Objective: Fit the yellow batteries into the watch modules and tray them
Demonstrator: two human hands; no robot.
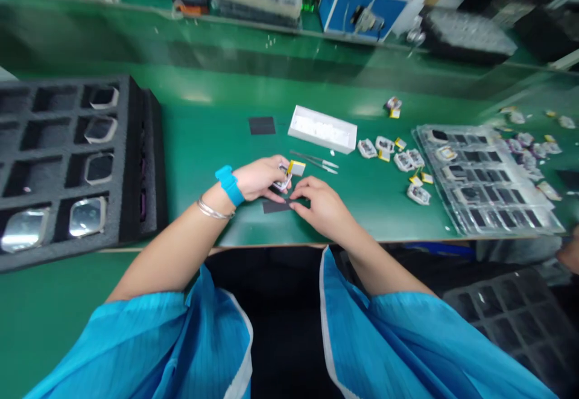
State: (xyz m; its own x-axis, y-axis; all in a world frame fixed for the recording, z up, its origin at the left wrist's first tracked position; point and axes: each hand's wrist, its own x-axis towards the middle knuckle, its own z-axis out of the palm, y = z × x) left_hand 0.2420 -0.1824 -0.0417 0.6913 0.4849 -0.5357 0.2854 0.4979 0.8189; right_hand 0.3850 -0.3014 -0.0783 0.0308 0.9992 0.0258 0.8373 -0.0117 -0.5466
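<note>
My left hand (259, 177) is closed around a small white watch case (284, 184), whose insides are partly hidden by the fingers. A silver and yellow battery (297, 169) sticks out from the case. Under my hands, near the table's front edge, lies a small black sheet (274, 207). At its right end, the thumb and index finger of my right hand (323, 203) are pinched together; what they hold, if anything, is too small to make out. Two pairs of metal tweezers (322, 163) rest just beyond my hands.
A white box (323, 131) and another black sheet (262, 125) lie farther back. Several open watch cases (384, 144) with batteries sit to the right, beside stacked clear trays (488, 185). On the left stands a black foam tray (122, 164) holding watches. A shelf (253, 22) crosses the back.
</note>
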